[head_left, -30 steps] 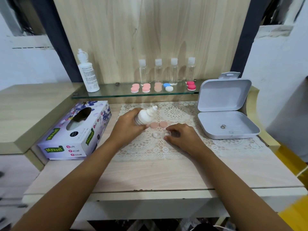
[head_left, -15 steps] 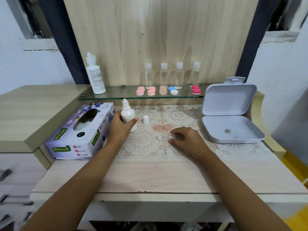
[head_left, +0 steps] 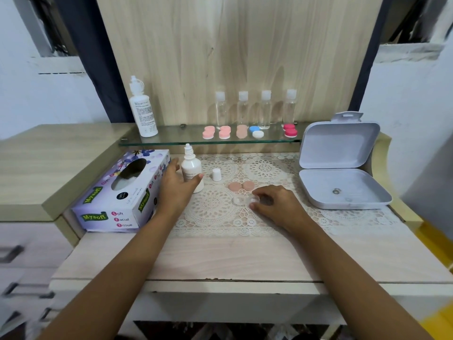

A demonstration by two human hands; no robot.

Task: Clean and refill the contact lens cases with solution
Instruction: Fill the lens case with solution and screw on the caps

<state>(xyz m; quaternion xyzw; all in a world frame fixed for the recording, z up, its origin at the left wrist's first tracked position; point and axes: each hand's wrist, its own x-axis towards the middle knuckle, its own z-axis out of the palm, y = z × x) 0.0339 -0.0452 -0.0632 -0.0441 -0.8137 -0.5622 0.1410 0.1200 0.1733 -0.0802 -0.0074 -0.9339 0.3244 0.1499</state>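
Standing upright on the white lace mat [head_left: 210,209], the small white dropper bottle [head_left: 192,169] has its nozzle uncovered; its small white cap [head_left: 216,174] stands just beside it on the right. The left hand [head_left: 176,190] is open around the bottle, with its fingers stretched towards the purple-flowered tissue box [head_left: 110,200] and its thumb touching the bottle's front. The right hand [head_left: 279,204] pinches the right well of the clear twin-well contact lens case [head_left: 239,200], which lies on the mat near the middle. Whether its wells hold liquid cannot be told. Two peach round lids [head_left: 241,186] lie flat just behind the case. On the right, the grey hinged plastic box [head_left: 343,190] stands open with a small metal ring [head_left: 335,191] on its floor. White tissue shows through the tissue box's oval slot.

A broad strip of the pale wooden surface [head_left: 232,256] runs between the mat's front edge and the surface's own front edge, crossed by the two forearms. The tissue box hems in the left side and the grey box the right. Behind them, a glass shelf [head_left: 176,139] carries a tall white solution bottle [head_left: 143,111], four clear capped bottles [head_left: 266,111] and a row of closed lens cases [head_left: 242,131] in pink, peach, blue-and-white and red.
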